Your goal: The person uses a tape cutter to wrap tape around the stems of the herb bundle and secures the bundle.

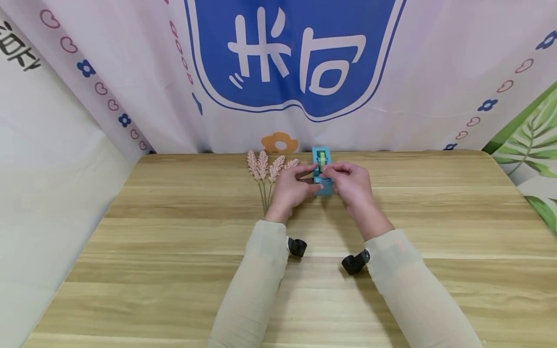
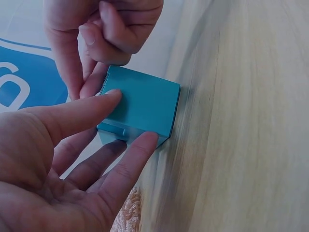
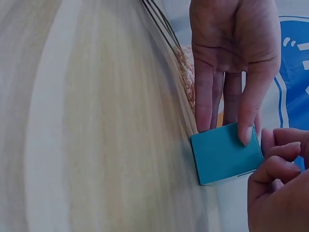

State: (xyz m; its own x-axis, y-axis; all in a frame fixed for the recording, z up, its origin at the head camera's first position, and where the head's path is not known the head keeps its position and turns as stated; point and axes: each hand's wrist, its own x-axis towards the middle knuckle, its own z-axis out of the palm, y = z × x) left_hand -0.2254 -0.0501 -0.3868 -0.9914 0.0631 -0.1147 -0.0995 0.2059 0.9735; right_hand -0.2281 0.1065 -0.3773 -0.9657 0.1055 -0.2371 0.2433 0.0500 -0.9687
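Note:
A teal tape dispenser (image 1: 322,189) with a yellow-green tape roll (image 1: 322,158) stands near the table's back edge. My left hand (image 1: 290,187) steadies it from the left; in the left wrist view its thumb presses the teal top face and the other fingers lie along the side. On the other side my right hand (image 1: 353,184) has its thumb and fingers pinched together at the tape, beside the serrated cutting edge (image 2: 104,79). Those fingertips cover the end of the tape. Seen from the right wrist, the right hand (image 3: 282,181) has curled fingers close against the dispenser.
Pink artificial flower sprigs (image 1: 262,166) with thin stems lie left of the dispenser, partly behind my left hand. A printed cloth backdrop (image 1: 235,128) hangs along the back edge of the wooden table (image 1: 174,270).

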